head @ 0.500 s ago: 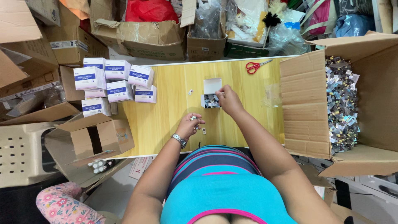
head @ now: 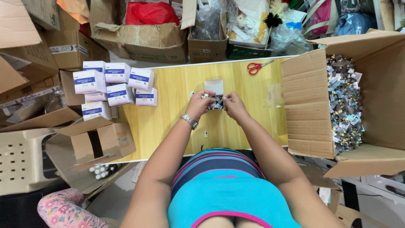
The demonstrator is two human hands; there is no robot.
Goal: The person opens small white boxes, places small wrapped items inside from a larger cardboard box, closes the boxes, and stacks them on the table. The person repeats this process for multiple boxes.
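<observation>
At the middle of the yellow tabletop [head: 168,122] both hands meet over a small open box [head: 215,90] with its grey flap standing up at the far side, likely so its mouth stays free for loading. The left hand [head: 198,103] has its fingers pressed together on what looks like a tiny white piece at the box's near edge; the right hand [head: 234,105] pinches the same spot from the other side, the two almost touching. What exactly sits between the fingers is too small to tell. One small white piece [head: 206,134] lies loose on the wood nearer the body. To the left, seven white-and-blue cartons [head: 118,84] stand stacked in a cluster, within easy reach. One pair of red scissors [head: 258,66] rests at the far edge. On the right, one big cardboard box [head: 320,105] lies open, heaped with small silvery packets [head: 344,101]
</observation>
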